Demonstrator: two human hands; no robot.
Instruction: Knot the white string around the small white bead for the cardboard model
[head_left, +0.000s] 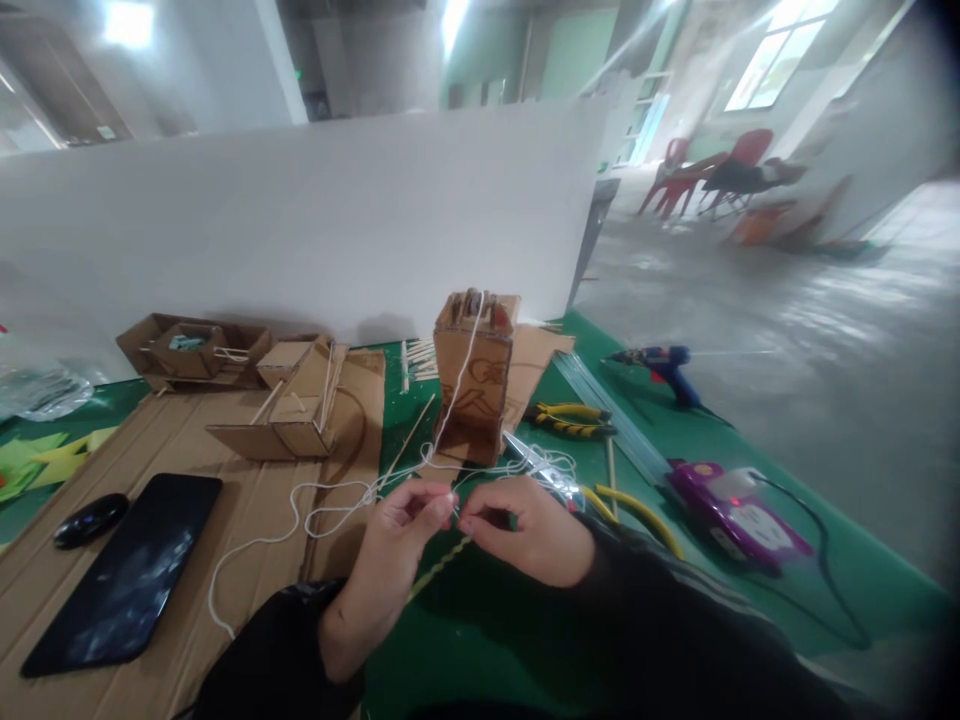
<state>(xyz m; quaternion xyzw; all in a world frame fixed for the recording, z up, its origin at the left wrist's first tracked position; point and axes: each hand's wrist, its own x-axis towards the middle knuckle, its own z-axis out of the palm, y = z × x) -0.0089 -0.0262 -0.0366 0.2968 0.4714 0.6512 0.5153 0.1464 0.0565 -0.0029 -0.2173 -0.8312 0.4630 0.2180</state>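
Just in front of a cardboard tower (474,385), my left hand (401,550) and my right hand (525,525) meet almost fingertip to fingertip. My left thumb and index finger pinch the white string (326,510). My right fingers are pressed together close by; whatever they hold is too small to make out. From the wheels at the tower's top, the string runs down its front and lies in loose loops behind my hands. Scissors (544,470) lie beside the tower, partly under string.
A phone (124,575) and a black mouse (91,521) rest on cardboard at left, before cardboard models (300,400). At right are pliers (571,419), a glue gun (664,368), glue sticks (611,415) and a purple power strip (739,515). A white panel (300,220) stands behind.
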